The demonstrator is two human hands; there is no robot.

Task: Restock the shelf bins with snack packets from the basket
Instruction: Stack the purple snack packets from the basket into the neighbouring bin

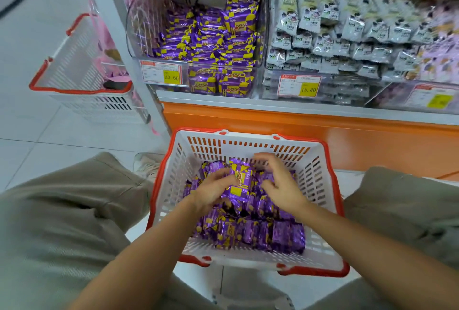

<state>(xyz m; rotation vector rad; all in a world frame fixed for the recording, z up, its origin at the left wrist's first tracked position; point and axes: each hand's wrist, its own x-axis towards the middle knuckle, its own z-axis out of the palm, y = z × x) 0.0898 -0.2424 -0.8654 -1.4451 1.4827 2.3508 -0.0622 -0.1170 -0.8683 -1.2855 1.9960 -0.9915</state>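
**Both hands in basket, 1 packet raised**

- Lower frame: 2 bare forearms reach in between knees in khaki trousers (62,222).
- Lower centre: white basket (316,178) with red rim sits on the floor tiles. Its bottom holds a loose pile of purple-and-yellow snack packets (275,235).
- Left hand (211,191) is over the pile, fingers curled on the left edge of a raised packet (240,181), which stands tilted above the others.
- Right hand (282,185) is just right of that packet, fingers curved and spread. The fingertips are blurred; cannot tell whether it grips anything.
- Mid frame: orange shelf base (335,135) directly behind the basket.
- Upper centre: clear shelf bin (133,44) partly filled with the same purple packets, yellow price tag (161,73) reading 23.60.
- Upper right: neighbouring bin of white-grey packets (335,29), tag (299,86) reading 15.80.
- Upper left: a 2nd red-rimmed basket (79,61) beside the shelf end.
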